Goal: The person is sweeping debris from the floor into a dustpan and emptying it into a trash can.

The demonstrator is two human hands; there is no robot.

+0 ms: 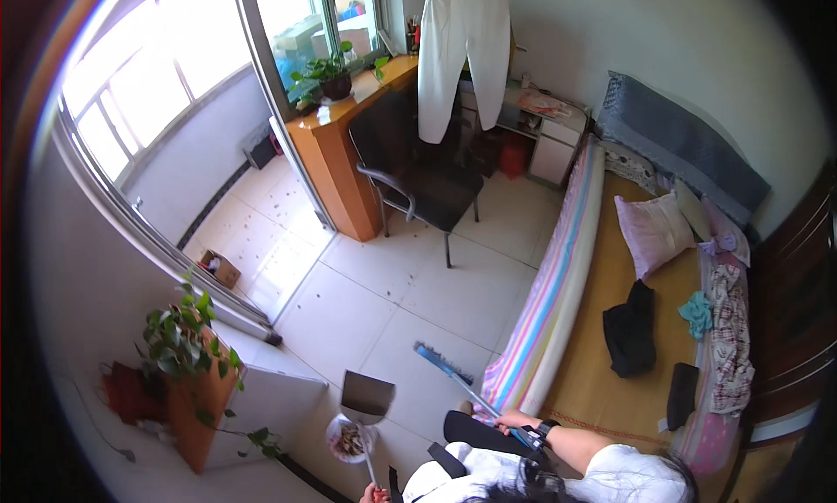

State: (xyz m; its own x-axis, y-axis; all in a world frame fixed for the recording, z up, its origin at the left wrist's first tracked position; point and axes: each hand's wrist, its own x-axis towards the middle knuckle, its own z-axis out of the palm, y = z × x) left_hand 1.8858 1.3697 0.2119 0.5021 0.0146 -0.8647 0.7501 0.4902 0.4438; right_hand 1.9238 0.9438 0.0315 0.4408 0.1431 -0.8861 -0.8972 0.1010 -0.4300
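My right hand, with a dark band on the wrist, grips the handle of a blue broom. The broom's bristles rest on or just over the tiled floor beside the bed. At the bottom edge my left hand is closed around the handle of a long-handled dustpan. Under the dustpan's near end stands a lined waste bin with debris inside. Small dark bits lie scattered on the tiles between the chair and the broom.
A bed with pillows and clothes lies to the right. Ahead stand a black chair and a wooden counter with a potted plant. More bits dot the floor beyond the doorway. A cabinet with a trailing plant is at left.
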